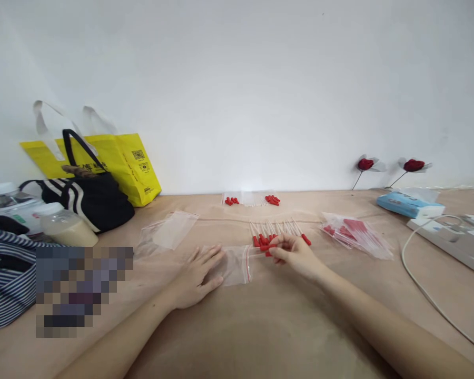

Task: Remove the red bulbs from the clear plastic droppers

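A clear zip bag (234,266) lies flat with its red-lined opening to the right. My left hand (199,276) rests on the bag's left part, fingers stretched out and apart. My right hand (294,255) pinches a thin white stick by its red end (269,247); the pale shaft points left at the bag's opening. Whether its tip is inside the bag, I cannot tell. Just behind the right hand, a row of similar red-ended sticks (280,229) lies on the table, partly hidden by the fingers.
Filled bags (357,238) are piled right; flat zip bags (169,231) lie left. Red-ended pieces (272,200) lie near the wall. A yellow bag (130,168), black bag (98,197) and bottle (69,223) stand left. A tissue pack (406,204), power strip and cable (418,284) occupy the right.
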`<state>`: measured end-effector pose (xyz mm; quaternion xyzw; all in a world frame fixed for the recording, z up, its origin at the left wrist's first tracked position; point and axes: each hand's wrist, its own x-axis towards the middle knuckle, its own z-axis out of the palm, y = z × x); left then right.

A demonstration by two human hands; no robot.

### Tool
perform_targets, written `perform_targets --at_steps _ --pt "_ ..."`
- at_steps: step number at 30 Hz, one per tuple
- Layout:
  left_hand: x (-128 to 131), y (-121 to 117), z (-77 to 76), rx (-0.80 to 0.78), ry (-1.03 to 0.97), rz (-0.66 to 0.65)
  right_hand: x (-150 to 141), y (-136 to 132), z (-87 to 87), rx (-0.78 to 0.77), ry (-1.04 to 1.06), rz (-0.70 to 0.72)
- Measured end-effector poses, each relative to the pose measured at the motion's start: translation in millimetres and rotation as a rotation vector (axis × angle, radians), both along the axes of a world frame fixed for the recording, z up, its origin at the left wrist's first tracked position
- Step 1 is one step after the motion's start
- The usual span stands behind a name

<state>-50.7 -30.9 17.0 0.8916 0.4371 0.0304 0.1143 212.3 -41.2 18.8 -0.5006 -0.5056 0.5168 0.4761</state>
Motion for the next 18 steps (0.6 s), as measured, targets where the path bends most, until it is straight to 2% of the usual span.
perform_targets --at_steps 4,7,9,12,15,18 --pt "-3.0 1.2 -4.0 0.024 -0.095 0.107 29.8 6.5 25.7 0.186 -0.075 -0.066" --pt "-5.3 2.4 -6.5 0.079 -0.166 0.202 41.8 15.6 32.4 0.342 -0.147 -0.149" --pt "-6.5 3.6 -6.8 0.102 -0.199 0.275 40.5 22.2 27.2 0.444 -0.255 -0.200" --pt "-8.1 5.5 -4.8 0.084 -0.267 0.408 27.5 29.5 10.5 0.579 -0.568 -0.224" --pt "-10.5 7.0 -0.5 0.039 -0.345 0.516 11.5 31.8 -5.9 0.677 -0.905 -0.131" --pt "-13.6 8.5 2.7 -0.004 -0.382 0.567 1.3 31.1 -14.2 0.723 -1.164 -0.022"
